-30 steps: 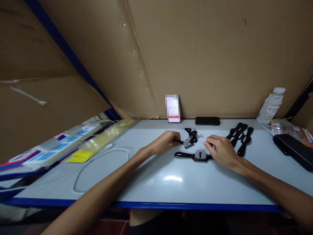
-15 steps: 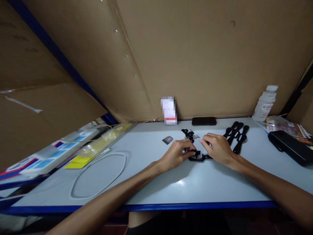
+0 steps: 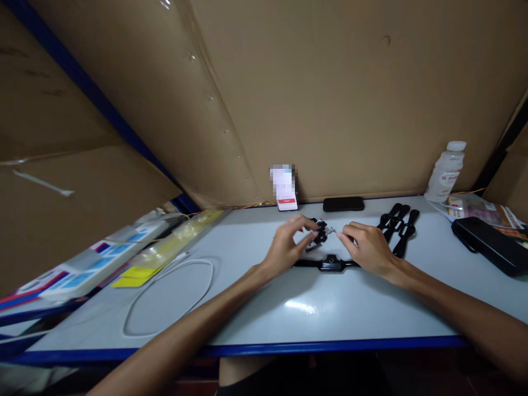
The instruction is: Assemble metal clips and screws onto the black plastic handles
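Observation:
A black spokeshave point(image 3: 331, 263) lies across the table in front of me, its right handle partly behind my right hand. My left hand point(image 3: 289, 242) hovers above its left handle. The thumb and forefinger are apart and curved, their tips at small black metal parts point(image 3: 320, 234). A flat grey piece point(image 3: 314, 247) shows just below the thumb; whether it is touched is unclear. My right hand point(image 3: 365, 247) is closed in a pinch over the right handle. Any small item in that pinch is hidden. Small silvery screws point(image 3: 331, 230) lie between the hands.
Several black spokeshaves point(image 3: 398, 228) lie at the right, near a black case point(image 3: 489, 245) and a bottle point(image 3: 446, 173). A lit phone point(image 3: 285, 190) leans on the cardboard, with a dark phone point(image 3: 343, 204) nearby. A white cable point(image 3: 212, 275) loops at left beside yellow packaging point(image 3: 138, 275).
My left hand has left the middle of the spokeshave and moved back and left to the small parts. The spokeshave's middle is now uncovered. My right hand has barely moved.

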`<state>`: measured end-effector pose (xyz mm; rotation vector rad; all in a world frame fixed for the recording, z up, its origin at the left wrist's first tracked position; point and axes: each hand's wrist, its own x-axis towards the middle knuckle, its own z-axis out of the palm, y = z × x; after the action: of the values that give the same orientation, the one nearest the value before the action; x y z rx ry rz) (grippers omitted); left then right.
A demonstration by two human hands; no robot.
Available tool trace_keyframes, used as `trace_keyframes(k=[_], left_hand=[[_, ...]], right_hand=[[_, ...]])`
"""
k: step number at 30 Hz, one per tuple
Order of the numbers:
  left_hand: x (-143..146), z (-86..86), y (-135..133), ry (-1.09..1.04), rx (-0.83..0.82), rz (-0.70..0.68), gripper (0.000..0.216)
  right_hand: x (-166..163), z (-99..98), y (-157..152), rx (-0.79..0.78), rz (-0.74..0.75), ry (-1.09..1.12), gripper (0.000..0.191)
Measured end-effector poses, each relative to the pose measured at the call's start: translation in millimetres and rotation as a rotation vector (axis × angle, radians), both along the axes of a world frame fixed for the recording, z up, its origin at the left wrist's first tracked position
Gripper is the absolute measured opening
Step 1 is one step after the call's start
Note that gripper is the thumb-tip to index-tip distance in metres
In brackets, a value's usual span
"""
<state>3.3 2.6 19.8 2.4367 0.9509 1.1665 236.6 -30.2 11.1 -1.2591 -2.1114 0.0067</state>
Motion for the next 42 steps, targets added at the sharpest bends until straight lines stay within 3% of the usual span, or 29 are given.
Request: trace_keyframes(k=[5,11,21,28,35,42], left_hand=[[-29,-2.8,30,0.094,-0.060,0.155,0.014],[-32,-16.3,39,0.471,-0.055,-0.075,0.023],[-31,-17.5,39,0.612,0.018,-0.025,0.015],[-28,-16.3,34,0.634,0.076,-0.011,0.017],[-24,-8.8,22,0.547,0.143,-0.013,0.016],[-15,-3.8,8,0.368,0.052,-0.092,0.011]], right_hand=[[7,1.9,4,0.073,-0.035,0.042,0.034],[4,-0.5,2,0.023,-0.018,-0.015,0.034],[-1,-1.6,-2,0.041,-0.018,-0.283,0.029],[-1,-2.4,-1,0.083,-0.029,-0.321,0.029],[0,7.0,-5,0.266,0.049,-0.286,0.035],[-6,3.7,-9,0.023,0.093,0.022,0.026]])
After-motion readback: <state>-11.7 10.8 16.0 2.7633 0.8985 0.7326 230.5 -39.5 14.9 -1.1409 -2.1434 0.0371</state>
